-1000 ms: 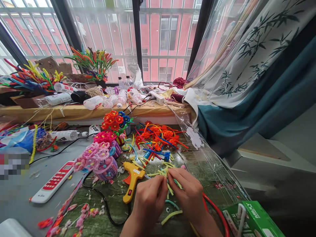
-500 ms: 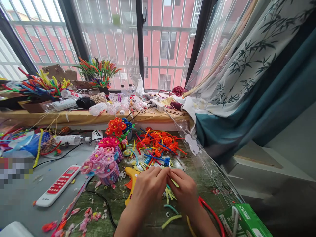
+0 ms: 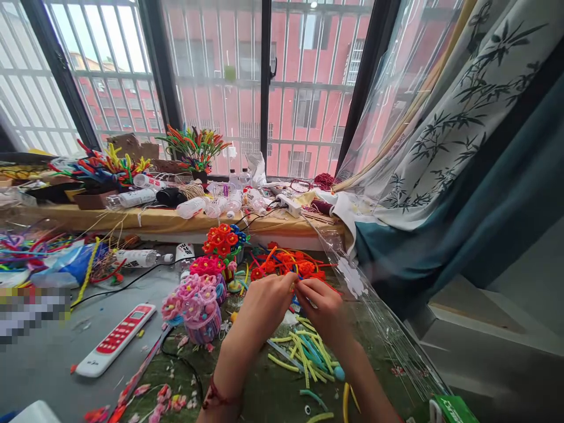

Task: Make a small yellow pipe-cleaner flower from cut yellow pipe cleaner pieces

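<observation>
My left hand [image 3: 269, 298] and my right hand [image 3: 321, 304] meet fingertip to fingertip above the table. Both are closed in a pinch, and what they hold is hidden or too small to name. Orange and red pipe-cleaner flowers [image 3: 304, 268] lie just beyond my fingers. Nearer to me, between my forearms, lies a loose pile of short yellow and teal pipe-cleaner pieces [image 3: 304, 355] with a light blue ball [image 3: 339, 373]. To the left of my left hand stands a striped pot of pink pipe-cleaner flowers [image 3: 200, 305]; my left forearm hides most of the yellow glue gun [image 3: 233, 316].
A white and red remote-like device [image 3: 115, 341] lies on the grey surface at left, near a black cable [image 3: 185, 358]. Plastic bottles [image 3: 138, 258] and more pipe-cleaner plants [image 3: 194, 147] crowd the back and the sill. A green box [image 3: 456, 408] stands at lower right.
The view has tilted up and turned left. My joined hands have moved farther over the table toward the orange flowers, uncovering the yellow and teal pieces. My left forearm now covers most of the glue gun.
</observation>
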Demonstrator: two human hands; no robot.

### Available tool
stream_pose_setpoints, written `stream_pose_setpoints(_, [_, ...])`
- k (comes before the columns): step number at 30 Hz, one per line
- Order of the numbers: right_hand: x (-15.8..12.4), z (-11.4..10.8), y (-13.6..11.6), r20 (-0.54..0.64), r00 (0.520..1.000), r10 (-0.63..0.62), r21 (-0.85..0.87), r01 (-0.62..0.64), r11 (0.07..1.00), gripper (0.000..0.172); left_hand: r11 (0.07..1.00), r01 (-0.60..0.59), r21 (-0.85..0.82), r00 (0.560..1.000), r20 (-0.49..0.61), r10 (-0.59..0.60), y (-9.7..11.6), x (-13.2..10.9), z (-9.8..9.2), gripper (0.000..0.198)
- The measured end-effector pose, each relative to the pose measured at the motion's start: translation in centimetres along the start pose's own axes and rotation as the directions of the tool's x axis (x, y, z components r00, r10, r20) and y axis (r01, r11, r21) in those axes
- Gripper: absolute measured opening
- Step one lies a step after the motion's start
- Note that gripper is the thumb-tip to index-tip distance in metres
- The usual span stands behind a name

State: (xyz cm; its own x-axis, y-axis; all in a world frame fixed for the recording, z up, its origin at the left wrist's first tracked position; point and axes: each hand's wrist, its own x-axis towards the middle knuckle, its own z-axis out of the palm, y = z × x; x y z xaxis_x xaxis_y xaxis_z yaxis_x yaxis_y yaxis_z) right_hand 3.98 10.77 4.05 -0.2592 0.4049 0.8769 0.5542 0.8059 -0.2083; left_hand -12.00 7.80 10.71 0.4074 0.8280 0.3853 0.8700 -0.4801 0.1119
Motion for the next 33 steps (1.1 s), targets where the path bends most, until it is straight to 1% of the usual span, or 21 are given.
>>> stream_pose_setpoints(2, [0.4,0.2,0.6,-0.009,1.0,-0.015,-0.013,0.014,1.0,0.023,1.0,-0.008,0.014,1.0,-0.013,0.008,-0.1,0.5,-0.1,0.016])
stream_pose_setpoints(5, [0.8,-0.2,1.3,-0.015,0.999,-0.038,-0.031,0.038,0.999,0.021,0.999,-0.039,0.031,0.999,-0.034,0.04,0.0,1.2,-0.1,0.017])
stream_pose_setpoints(10, [1.3,-1.2,1.7,-0.024,0.991,-0.132,-0.064,0.131,0.989,0.022,0.995,-0.094,0.046,0.993,-0.066,0.097,0.1,1.8,-0.1,0.022])
stream_pose_setpoints(14, [1.5,-1.6,1.4,-0.011,0.983,-0.184,-0.092,0.183,0.979,0.025,0.99,-0.126,0.068,0.981,-0.139,0.135,-0.1,1.5,-0.3,0.013])
stream_pose_setpoints(17, [1.6,-1.6,1.0,-0.018,0.981,-0.193,-0.093,0.19,0.977,0.027,0.985,-0.155,0.082,0.97,-0.176,0.167,-0.4,1.1,-0.6,0.007])
stream_pose_setpoints(22, [1.8,-1.8,0.5,-0.024,0.986,-0.164,-0.09,0.161,0.983,0.027,0.967,-0.207,0.149,0.951,-0.203,0.235,-0.6,0.8,-0.9,0.004])
stream_pose_setpoints(28, [2.1,-2.5,0.2,-0.037,0.984,-0.175,-0.065,0.172,0.983,0.029,0.947,-0.264,0.186,0.909,-0.281,0.308,-0.3,0.7,-1.3,0.022])
stream_pose_setpoints(33, [2.2,-2.5,0.1,-0.051,0.985,-0.166,-0.055,0.164,0.985,0.026,0.934,-0.284,0.217,0.888,-0.309,0.342,-0.3,0.6,-1.4,0.027])
